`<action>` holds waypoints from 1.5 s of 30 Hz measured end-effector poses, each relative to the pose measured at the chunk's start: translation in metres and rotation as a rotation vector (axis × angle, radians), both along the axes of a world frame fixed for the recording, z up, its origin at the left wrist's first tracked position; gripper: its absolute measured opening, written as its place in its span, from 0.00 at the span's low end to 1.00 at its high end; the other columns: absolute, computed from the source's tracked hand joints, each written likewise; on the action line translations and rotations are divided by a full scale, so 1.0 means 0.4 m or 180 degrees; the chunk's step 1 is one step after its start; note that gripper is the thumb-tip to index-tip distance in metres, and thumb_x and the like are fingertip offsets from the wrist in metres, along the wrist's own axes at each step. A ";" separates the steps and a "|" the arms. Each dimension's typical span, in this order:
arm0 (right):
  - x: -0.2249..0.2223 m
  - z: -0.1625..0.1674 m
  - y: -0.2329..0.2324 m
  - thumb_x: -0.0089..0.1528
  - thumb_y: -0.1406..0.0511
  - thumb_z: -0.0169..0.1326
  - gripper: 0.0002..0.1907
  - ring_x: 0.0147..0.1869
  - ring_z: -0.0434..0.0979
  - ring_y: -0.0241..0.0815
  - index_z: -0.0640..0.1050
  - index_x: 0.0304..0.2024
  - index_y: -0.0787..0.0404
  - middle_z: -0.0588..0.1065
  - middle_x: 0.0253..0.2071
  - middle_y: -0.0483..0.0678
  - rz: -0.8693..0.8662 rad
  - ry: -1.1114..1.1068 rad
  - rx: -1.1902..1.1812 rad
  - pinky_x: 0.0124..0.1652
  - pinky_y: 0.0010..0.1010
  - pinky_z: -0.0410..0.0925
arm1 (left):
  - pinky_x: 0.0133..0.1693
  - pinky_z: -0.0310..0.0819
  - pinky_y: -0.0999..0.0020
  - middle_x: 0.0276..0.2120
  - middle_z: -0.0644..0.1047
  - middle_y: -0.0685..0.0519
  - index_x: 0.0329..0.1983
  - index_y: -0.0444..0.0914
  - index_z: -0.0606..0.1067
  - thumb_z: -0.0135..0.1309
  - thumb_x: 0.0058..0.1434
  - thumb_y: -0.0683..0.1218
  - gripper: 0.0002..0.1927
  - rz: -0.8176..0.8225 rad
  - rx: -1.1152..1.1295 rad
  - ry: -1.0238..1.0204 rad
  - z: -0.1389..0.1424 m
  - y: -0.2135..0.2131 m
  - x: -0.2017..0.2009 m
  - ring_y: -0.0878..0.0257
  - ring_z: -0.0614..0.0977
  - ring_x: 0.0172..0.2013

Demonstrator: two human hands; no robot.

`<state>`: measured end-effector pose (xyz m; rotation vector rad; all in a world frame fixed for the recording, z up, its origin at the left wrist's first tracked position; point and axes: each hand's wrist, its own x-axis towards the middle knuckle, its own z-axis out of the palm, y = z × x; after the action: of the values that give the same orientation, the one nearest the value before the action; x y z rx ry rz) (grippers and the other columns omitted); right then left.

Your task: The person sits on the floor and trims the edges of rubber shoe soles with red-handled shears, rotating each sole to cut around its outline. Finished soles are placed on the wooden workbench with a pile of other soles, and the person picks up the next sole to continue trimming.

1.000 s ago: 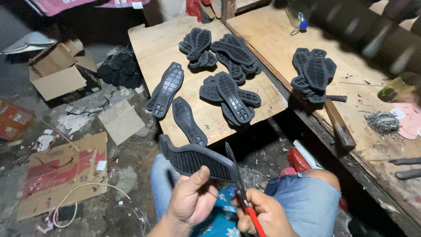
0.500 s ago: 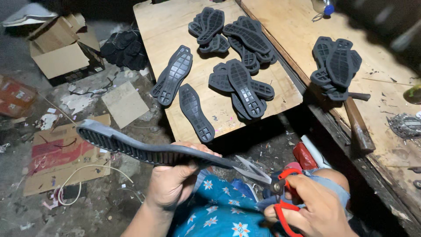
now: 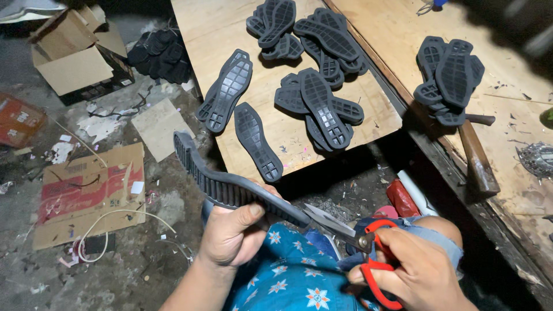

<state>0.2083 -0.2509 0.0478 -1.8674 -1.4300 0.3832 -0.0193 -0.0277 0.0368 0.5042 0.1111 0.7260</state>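
Observation:
My left hand (image 3: 233, 233) grips a dark ribbed rubber shoe sole (image 3: 222, 184) edge-on, its tip pointing up and to the left. My right hand (image 3: 415, 270) holds red-handled scissors (image 3: 357, 236), with the blades meeting the near end of the sole beside my left thumb. Both hands are over my lap, which is covered by blue star-patterned cloth. On the wooden board (image 3: 213, 29) ahead lie several more dark soles, single ones (image 3: 253, 141) and stacked piles (image 3: 319, 106).
A wooden workbench (image 3: 518, 161) at right carries another pile of soles (image 3: 452, 78), a hammer (image 3: 475, 155) and a clump of nails (image 3: 536, 158). Cardboard boxes (image 3: 72, 63), flattened cardboard (image 3: 86, 193), a white cord and scraps litter the floor at left.
The sole has turned in my left hand from lying long and flat to standing more upright. The scissors remain at its near end. The view has shifted down and closer.

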 end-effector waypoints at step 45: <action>0.008 0.026 -0.003 0.38 0.49 0.75 0.28 0.27 0.71 0.33 0.83 0.35 0.53 0.72 0.20 0.39 -0.0126 -0.0058 -0.0864 0.27 0.26 0.66 | 0.55 0.76 0.56 0.45 0.81 0.41 0.51 0.27 0.76 0.63 0.60 0.36 0.16 -0.0096 0.0611 0.0524 0.011 0.020 0.006 0.51 0.82 0.48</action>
<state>0.2114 -0.2519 0.0582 -2.1155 -1.4067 0.5657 -0.0167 -0.0197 0.0410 0.7477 0.1883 0.6682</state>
